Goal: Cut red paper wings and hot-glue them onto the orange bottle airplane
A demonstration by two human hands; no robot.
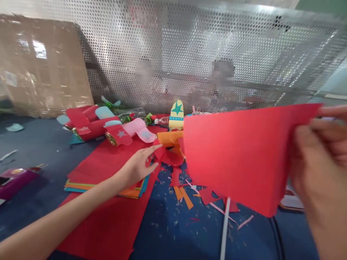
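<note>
The red sheet [235,159] stands raised over the table, just left of the right hand [322,151], its right edge within the grasp. That hand is closed on the sheet, thumb on the near face, fingers behind. The left hand [139,164] is partly spread, thumb parted from the forefinger, beside the curled red and orange paper pieces [170,139]; fingertip contact cannot be determined. Beneath the left forearm lies a stack of coloured paper [100,162] on a larger red sheet [103,224]. Paper scraps [187,198] and a white rod [224,231] lie on the blue table [168,234]. Behind: a yellow cutout with a teal star [176,109], then a perforated metal panel [184,47], with cardboard [46,68] at left.
</note>
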